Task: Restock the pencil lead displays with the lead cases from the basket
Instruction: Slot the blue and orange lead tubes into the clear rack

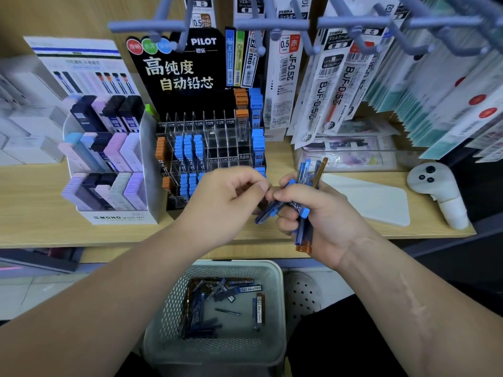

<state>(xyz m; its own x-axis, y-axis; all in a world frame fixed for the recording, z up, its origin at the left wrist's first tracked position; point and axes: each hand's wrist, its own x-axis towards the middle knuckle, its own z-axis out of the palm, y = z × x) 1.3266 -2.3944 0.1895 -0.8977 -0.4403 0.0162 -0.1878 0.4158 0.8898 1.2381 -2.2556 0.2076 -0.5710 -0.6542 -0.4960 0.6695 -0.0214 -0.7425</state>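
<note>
Two grips meet just above the desk's (40, 208) front edge. Our right grip (318, 213) is wrapped round a fan of lead cases (307, 170), blue with one amber, whose ends stick out above and below it. Our left grip (226, 197) has its fingers curled, the tips touching the right thumb. A dark case (268, 213) juts out just under them, and we cannot tell whether it is pinched.

Beyond the left grip stands the Pilot rack (226, 131), its upper middle slots open. The MONO display (119, 217) stands just beside the rack, farther left.

Open desk lies left of the left grip. A white board (381, 202) lies right of the right grip, with a controller (432, 180) past it. Below both grips sits the basket (231, 263), which holds loose cases (245, 289). Above them, grey hooks (272, 23) with refill packs (326, 85) jut toward us.
</note>
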